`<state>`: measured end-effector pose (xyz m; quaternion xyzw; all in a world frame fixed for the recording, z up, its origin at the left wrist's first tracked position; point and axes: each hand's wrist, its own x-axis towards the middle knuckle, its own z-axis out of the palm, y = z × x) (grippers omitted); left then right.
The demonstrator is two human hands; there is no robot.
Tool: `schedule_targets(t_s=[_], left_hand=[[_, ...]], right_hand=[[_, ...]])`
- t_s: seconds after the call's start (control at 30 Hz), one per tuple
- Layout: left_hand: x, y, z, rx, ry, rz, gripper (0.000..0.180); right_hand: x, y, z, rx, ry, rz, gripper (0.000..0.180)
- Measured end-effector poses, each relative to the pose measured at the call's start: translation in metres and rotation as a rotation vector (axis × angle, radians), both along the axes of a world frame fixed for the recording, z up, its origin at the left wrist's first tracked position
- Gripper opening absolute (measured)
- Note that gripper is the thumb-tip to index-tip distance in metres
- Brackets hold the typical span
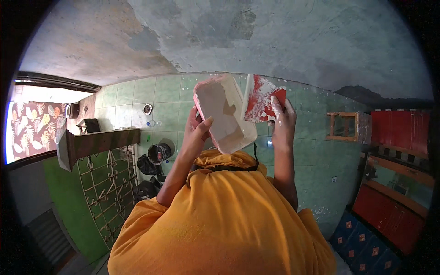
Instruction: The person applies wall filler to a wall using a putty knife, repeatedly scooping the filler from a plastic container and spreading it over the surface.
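In front of my chest, my left hand (196, 130) grips a rectangular tub (233, 91) by its left side, thumb over the rim. The tub is tilted, pinkish on the outside, and its inside is coated with pale, beige paste. My right hand (284, 120) holds a flat red putty spreader (262, 98) by its right end, fingers closed on it. White paste is smeared over the spreader's face. Its pale left edge is right beside the tub's right rim; whether they touch I cannot tell.
A patchy grey wall (284, 36) rises ahead above the green tiled floor (167, 91), which has white splashes. To the left are a dark bucket (160, 152), black bags (146, 166) and a metal grille (105, 188). A wooden stool (355, 126) and red cabinet (399, 128) stand right.
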<state>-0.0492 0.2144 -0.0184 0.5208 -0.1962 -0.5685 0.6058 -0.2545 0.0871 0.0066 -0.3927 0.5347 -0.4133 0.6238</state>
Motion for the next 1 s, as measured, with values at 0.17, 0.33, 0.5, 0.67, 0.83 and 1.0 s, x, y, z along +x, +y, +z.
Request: schedule_targets(t_s=[0.17,0.33,0.5,0.67,0.83,1.0], left_hand=[[0.004,0.006,-0.005,0.050,0.079,0.003,0.064],[-0.002,0.004,-0.002,0.070,0.027,0.041,0.066],[-0.018,0.002,-0.003,0.012,0.037,0.048,0.069],[-0.030,-0.002,0.000,-0.019,0.096,0.064,0.066],[-0.031,0.001,-0.004,-0.011,0.106,0.028,0.065],[-0.032,0.002,-0.005,-0.039,0.113,0.038,0.067]], right_hand=[[-0.008,-0.001,-0.013,0.067,-0.058,-0.076,0.024],[-0.001,0.013,0.003,-0.480,0.143,0.159,0.028],[0.035,0.029,0.022,-0.827,0.746,0.422,0.029],[0.043,0.036,0.021,-0.847,0.787,0.445,0.030],[0.036,0.035,0.026,-0.781,0.819,0.478,0.031],[0.023,0.028,0.024,-0.747,0.670,0.277,0.029]])
